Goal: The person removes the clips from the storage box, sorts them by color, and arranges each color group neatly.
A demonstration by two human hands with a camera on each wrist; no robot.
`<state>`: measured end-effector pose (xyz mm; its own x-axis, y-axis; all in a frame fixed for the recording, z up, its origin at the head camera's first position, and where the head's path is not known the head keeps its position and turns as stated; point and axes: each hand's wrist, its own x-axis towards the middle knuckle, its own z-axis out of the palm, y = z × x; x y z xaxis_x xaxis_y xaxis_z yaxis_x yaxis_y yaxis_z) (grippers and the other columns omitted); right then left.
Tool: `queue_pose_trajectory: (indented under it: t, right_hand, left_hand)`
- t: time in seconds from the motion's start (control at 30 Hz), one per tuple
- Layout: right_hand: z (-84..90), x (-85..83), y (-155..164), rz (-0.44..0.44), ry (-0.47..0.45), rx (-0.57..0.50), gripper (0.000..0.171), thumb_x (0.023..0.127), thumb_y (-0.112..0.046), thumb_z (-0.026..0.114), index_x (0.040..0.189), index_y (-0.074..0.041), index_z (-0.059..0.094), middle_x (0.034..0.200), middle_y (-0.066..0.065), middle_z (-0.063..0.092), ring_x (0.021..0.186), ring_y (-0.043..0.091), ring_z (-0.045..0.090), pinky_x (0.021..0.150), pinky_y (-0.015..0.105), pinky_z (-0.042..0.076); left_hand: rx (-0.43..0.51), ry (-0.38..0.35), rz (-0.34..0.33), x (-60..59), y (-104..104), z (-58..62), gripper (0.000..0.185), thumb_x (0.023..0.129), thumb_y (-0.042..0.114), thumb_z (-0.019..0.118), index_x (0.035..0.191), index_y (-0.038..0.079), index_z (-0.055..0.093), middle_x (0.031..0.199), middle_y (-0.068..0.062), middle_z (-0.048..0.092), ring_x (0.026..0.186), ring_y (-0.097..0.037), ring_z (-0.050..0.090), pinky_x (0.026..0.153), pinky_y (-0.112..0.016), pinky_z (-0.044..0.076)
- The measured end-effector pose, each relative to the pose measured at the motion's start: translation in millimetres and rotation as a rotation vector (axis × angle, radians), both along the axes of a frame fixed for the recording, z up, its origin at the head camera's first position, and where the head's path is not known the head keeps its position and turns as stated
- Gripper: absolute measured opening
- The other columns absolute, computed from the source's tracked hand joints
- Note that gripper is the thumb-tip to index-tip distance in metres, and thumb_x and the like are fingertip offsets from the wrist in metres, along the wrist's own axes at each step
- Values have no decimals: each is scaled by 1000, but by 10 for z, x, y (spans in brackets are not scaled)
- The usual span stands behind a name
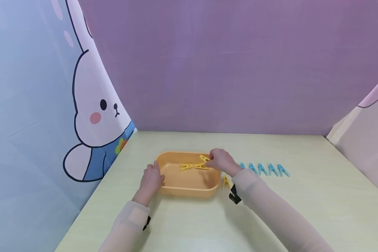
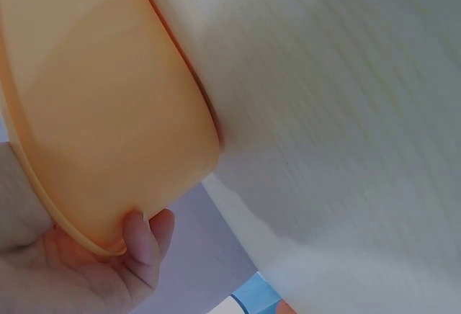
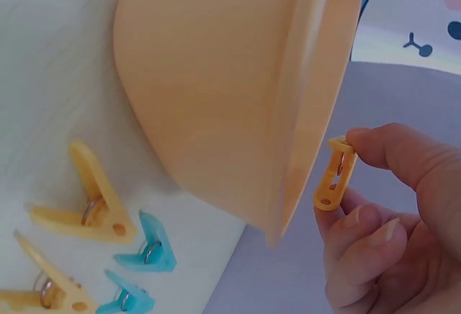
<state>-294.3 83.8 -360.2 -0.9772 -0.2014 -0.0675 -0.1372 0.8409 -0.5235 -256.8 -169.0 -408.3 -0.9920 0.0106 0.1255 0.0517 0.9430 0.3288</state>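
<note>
An orange plastic basin (image 1: 186, 192) stands on the table. My left hand (image 1: 151, 181) grips its left side, fingers and thumb over the rim, as the left wrist view also shows. Above the basin's back right part, my right hand (image 1: 223, 161) pinches a yellow clothespin (image 3: 336, 173) between thumb and fingers. Inside the basin lie two more yellow clothespins, a left one (image 1: 186, 167) and a right one (image 1: 201, 166). In the right wrist view, two yellow clothespins (image 3: 88, 206) are on the table beside the basin, partly hidden by my right arm in the head view.
Several blue clothespins (image 1: 272, 169) lie in a row on the table (image 1: 318, 196), right of my right hand. A purple backdrop (image 1: 233, 70) rises behind the table, and a rabbit-printed panel (image 1: 94, 91) stands at the left.
</note>
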Motion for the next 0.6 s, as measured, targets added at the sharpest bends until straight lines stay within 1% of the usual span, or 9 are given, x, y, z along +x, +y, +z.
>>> queue_pose_trajectory:
  t: [0.2,0.4,0.6]
  right_hand:
    - [11,-28,117,-16,5,-7,19,80,-19,69,89,-4,61,81,5,57,70,19,52,60,30,44]
    - [3,-18,239,-40,1,-6,22,82,-20,68,93,-2,62,85,6,59,72,19,54,61,30,47]
    - [-2,-12,353,-44,10,-16,23,83,-20,67,96,-2,62,89,7,60,75,19,54,65,33,47]
  left_hand:
    - [4,13,-1,9,7,6,62,87,13,62,133,-15,31,114,-34,43,95,-43,50,72,-47,48]
    - [-5,3,-3,25,20,19,62,88,13,61,134,-15,30,115,-34,42,96,-42,50,73,-46,48]
    - [1,2,-2,32,16,17,63,88,13,61,134,-15,29,116,-34,42,96,-42,49,73,-47,47]
